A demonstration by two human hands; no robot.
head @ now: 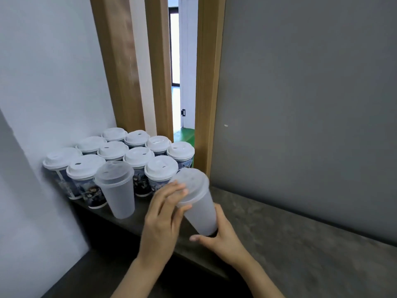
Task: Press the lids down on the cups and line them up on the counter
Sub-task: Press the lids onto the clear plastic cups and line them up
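Note:
A frosted plastic cup (pixel 200 214) with a translucent lid (pixel 193 183) is tilted above the dark counter (pixel 290 229). My right hand (pixel 223 239) grips the cup's base from below. My left hand (pixel 165 211) holds the rim of the lid with its fingers and thumb. A second frosted cup with a lid (pixel 117 189) stands on the counter to the left. Behind it stand several printed cups with white lids (pixel 137 160), packed in rows against the wall.
A white wall (pixel 53 82) bounds the counter on the left and a grey wall (pixel 300 104) runs along its back. Wooden door frames (pixel 206 82) and a narrow gap rise behind the cups. The counter stretches away to the right.

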